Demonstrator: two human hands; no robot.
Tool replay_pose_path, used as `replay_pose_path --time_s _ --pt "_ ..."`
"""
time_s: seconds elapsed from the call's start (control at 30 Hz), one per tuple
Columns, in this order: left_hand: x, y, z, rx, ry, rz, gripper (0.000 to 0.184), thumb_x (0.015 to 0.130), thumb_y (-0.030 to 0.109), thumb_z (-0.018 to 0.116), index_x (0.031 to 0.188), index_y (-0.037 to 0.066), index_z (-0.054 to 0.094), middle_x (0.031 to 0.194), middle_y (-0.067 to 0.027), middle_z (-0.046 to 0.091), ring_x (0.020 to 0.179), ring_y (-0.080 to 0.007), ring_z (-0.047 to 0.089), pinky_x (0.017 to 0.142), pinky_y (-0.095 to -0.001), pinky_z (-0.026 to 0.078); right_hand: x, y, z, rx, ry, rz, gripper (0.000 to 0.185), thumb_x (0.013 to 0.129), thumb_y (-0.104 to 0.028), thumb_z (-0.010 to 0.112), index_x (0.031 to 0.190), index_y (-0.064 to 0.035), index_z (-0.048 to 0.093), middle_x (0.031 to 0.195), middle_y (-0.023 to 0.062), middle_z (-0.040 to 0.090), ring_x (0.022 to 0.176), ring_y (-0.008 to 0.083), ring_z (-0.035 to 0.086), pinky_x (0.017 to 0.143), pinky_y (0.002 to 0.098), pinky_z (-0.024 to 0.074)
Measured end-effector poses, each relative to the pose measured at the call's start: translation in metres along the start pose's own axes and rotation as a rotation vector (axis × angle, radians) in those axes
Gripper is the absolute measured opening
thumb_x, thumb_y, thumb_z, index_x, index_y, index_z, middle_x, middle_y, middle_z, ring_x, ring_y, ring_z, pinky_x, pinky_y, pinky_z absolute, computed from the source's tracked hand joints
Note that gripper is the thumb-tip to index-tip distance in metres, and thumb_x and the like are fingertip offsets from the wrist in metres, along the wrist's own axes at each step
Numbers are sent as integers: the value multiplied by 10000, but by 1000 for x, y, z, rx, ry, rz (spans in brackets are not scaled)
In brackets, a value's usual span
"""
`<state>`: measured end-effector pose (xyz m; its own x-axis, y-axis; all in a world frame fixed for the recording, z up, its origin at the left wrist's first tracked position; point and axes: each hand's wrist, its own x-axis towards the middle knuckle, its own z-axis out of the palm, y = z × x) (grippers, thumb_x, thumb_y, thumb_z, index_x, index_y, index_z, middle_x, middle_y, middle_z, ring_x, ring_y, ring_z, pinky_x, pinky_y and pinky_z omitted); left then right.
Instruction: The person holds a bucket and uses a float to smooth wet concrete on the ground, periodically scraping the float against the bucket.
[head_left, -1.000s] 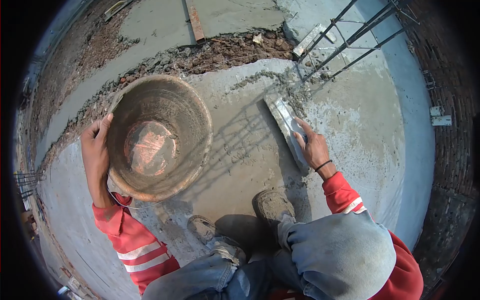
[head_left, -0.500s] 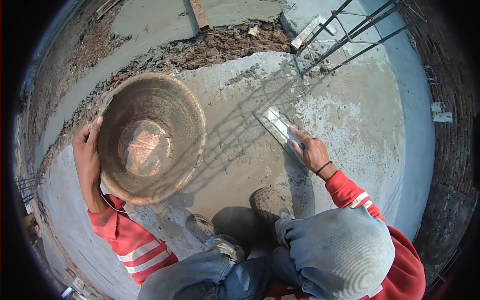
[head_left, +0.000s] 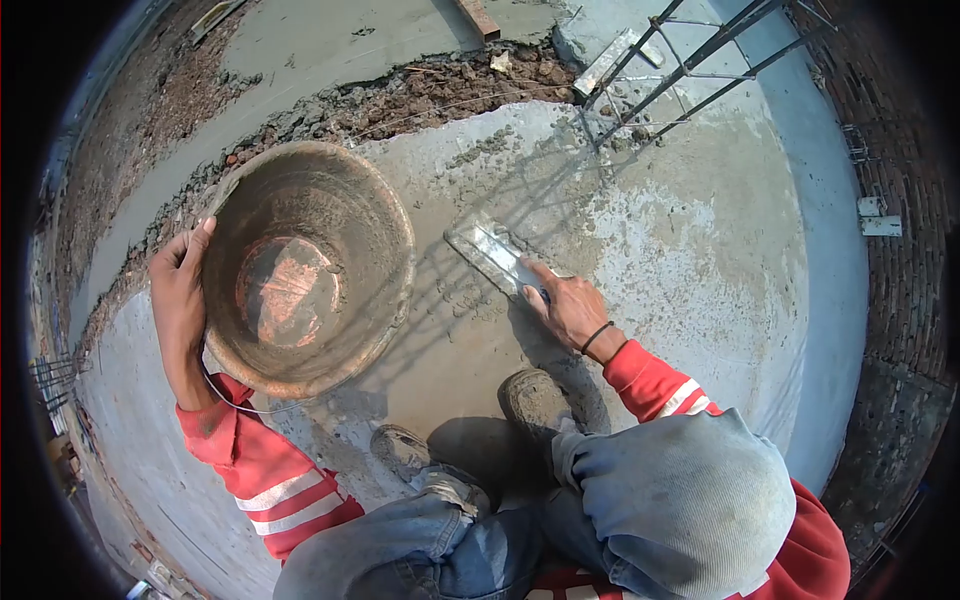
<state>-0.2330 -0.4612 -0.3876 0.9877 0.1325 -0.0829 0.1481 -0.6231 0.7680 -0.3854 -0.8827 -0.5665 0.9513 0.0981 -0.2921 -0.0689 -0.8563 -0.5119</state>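
My left hand (head_left: 182,290) grips the left rim of a round, mortar-stained basin (head_left: 370,210), tilted so that its inside faces me. Its reddish bottom shows through smears of grey. A flat metal trowel (head_left: 488,252) lies against the wet grey mortar (head_left: 440,350), right of the basin. My right hand (head_left: 570,308) is closed on its handle, which the fingers mostly hide. Some small lumps of mortar (head_left: 480,150) sit on the surface beyond the trowel.
Steel rebar (head_left: 690,70) rises at the upper right, beside a flat metal piece (head_left: 606,66). Broken soil (head_left: 450,98) runs behind the basin. A rusty bar (head_left: 478,18) lies at the top. Brick wall (head_left: 910,270) stands on the right. My shoes (head_left: 535,400) are below the mortar.
My right hand and the trowel have moved left across the mortar, closer to the basin. The basin, still in my left hand, has shifted slightly left. The mortar lumps near the rebar are more spread out.
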Motion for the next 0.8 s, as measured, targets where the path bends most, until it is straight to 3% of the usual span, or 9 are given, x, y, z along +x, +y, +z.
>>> replay_pose_path --time_s 0.03,0.17,0.33,0.4,0.5,0.57,0.67,0.73,0.8 --pt "0 -3 -3 5 -12 2 360 973 298 645 737 29 604 700 71 508 642 -38 393 575 -217 321 -15 -9 -8 47 -166 75 542 974 -399 526 1447 -151 433 873 246 688 835 455 660 768 487 526" --pt "-12 -4 -3 -103 55 -50 362 973 301 644 736 29 609 696 72 504 637 -38 383 566 -224 314 -58 40 -9 441 -263 31 533 963 -353 563 1443 -163 430 809 243 678 741 418 671 696 474 530" --pt "-11 -19 -12 -91 104 -81 352 971 309 644 753 33 633 697 67 525 635 -33 405 566 -227 334 -16 67 -17 285 99 11 517 949 -319 598 1412 -131 464 1075 260 681 986 454 655 860 436 520" --pt "-9 -15 -9 -131 127 -86 358 973 310 642 744 34 630 692 72 521 626 -31 400 556 -230 325 18 62 -23 306 115 47 464 957 -265 588 1381 -100 497 1233 258 623 1120 423 621 938 426 481" --pt "-3 -19 -11 -107 34 -90 346 977 341 630 816 37 670 737 60 589 631 -24 462 560 -208 352 77 55 -21 241 154 0 465 955 -287 597 1368 -97 503 1222 260 626 1117 437 609 944 440 485" --pt "-5 -9 -4 -116 51 -78 368 967 311 650 719 41 618 661 79 503 605 -31 394 538 -227 310 102 42 -10 196 159 -31 464 955 -297 598 1363 -95 506 1212 261 629 1112 442 606 944 446 487" --pt "-8 2 4 -98 69 -82 374 963 314 655 706 49 600 645 84 475 602 -33 374 533 -230 298 109 16 7 109 227 -145 513 938 -364 609 1358 -101 481 1064 297 653 988 485 620 856 507 502" --pt "-4 -4 3 -68 61 -55 381 962 316 658 695 53 587 643 84 461 601 -34 362 532 -231 291 88 -1 17 292 152 -141 527 944 -366 595 1394 -141 440 975 301 660 898 498 626 803 518 505" --pt "-2 -3 2 -31 56 -28 389 960 318 660 685 58 574 642 85 448 600 -36 350 530 -233 284 52 -22 17 208 -27 -34 507 951 -368 584 1392 -160 445 940 299 664 867 491 637 781 528 504"
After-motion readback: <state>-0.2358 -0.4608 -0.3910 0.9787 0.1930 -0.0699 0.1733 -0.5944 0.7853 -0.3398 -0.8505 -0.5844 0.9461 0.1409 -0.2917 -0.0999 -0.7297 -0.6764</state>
